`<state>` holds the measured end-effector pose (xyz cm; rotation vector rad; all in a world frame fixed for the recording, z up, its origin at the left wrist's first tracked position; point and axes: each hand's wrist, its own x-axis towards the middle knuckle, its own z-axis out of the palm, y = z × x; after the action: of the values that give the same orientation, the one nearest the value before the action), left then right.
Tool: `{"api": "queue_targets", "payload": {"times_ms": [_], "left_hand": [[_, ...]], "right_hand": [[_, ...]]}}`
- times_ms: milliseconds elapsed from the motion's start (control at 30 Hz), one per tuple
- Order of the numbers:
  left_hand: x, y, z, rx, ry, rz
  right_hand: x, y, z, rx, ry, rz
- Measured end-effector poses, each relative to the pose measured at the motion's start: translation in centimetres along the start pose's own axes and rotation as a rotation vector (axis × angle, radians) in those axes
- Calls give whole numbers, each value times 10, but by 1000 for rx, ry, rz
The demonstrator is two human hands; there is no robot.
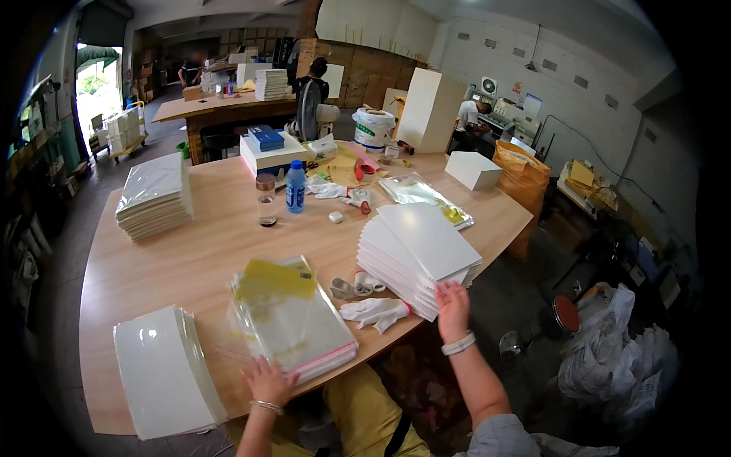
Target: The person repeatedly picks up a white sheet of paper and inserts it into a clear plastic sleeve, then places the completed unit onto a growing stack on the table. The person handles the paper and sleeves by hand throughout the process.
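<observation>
My left hand [268,381] is open, its fingers spread at the near edge of a pile of clear plastic bags [304,335]. A yellow translucent sheet [276,280] shows on top of that pile. My right hand [453,311] reaches to the near edge of a fanned stack of white boards [430,240], fingertips at the edge of the top board. Its fingers are stretched out and I see no grip around a board. Between the two piles lie white gloves [377,312] and a greyish rolled item [343,289].
Wrapped board stacks stand at the near left [156,369] and far left [152,190]. A glass tumbler [266,202], a blue bottle [295,188] and more plastic bags [426,199] occupy the table's middle. A stool [565,314] and white plastic sacks [609,343] stand at right. Other people work behind.
</observation>
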<state>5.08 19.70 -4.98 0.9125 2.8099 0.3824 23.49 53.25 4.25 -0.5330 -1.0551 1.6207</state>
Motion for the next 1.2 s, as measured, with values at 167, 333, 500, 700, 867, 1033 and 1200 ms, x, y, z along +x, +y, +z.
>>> {"api": "queue_targets", "payload": {"times_ms": [167,333,500,700,867,1033,1200], "left_hand": [[7,60,8,-153,2,158],[46,16,11,-179,175,186],[64,-1,-7,117,-36,253],[96,-17,11,346,154,454],[88,-6,10,33,146,468],[88,13,14,-44,133,436],[74,4,18,-84,215,503]], "right_hand": [[54,-24,-48,118,110,278],[71,-24,-53,339,57,442],[102,-25,-28,408,26,362],[135,-27,-36,-194,26,265],[14,-65,-27,-442,-251,43],[-103,-55,-66,-216,-461,535],[-162,-22,-79,-93,-312,785]]}}
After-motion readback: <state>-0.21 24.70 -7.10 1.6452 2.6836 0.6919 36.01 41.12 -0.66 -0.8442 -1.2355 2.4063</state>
